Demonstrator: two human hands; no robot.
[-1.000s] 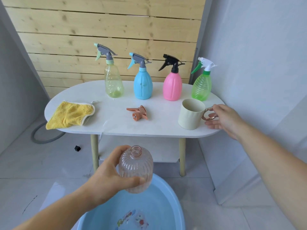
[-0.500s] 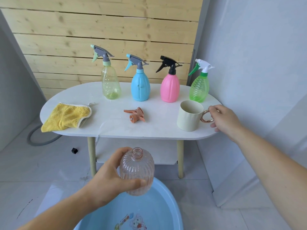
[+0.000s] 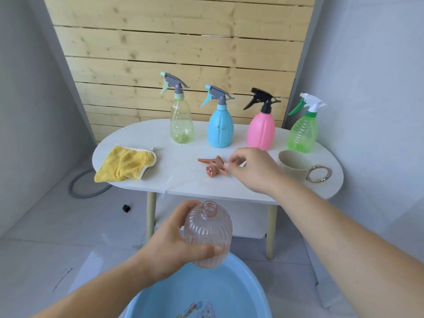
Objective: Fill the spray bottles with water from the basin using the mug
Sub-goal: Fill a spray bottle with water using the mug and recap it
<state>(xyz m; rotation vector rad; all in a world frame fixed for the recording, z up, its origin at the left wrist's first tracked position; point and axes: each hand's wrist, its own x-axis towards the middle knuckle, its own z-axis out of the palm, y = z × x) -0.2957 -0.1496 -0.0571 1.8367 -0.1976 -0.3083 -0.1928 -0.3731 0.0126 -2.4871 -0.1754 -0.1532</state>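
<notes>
Right hand [image 3: 252, 171] off mug [image 3: 291, 162], now just right of trigger head [image 3: 213, 166], whose long axis runs left-right; fingers loosely curled, empty. Left hand [image 3: 169, 249] grips uncapped bottle [image 3: 207, 235].

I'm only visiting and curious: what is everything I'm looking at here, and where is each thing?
capped spray bottles: 4; yellow bottle, blue bottle, pink bottle, green bottle; in a row at the back of the table
open bottle: 1, clear pinkish; held above the basin
spray head: 1, orange; lying mid-table
mug: 1, cream with a metal ring handle; right end of the table
cloth: 1, yellow; left end of the table
table: 1, white; before a wooden wall
basin: 1, blue; on the floor, nearest the camera
hose: 1, grey; on the floor, left of the table
left hand: grips the open bottle
right hand: at the spray head, grip unclear
</notes>
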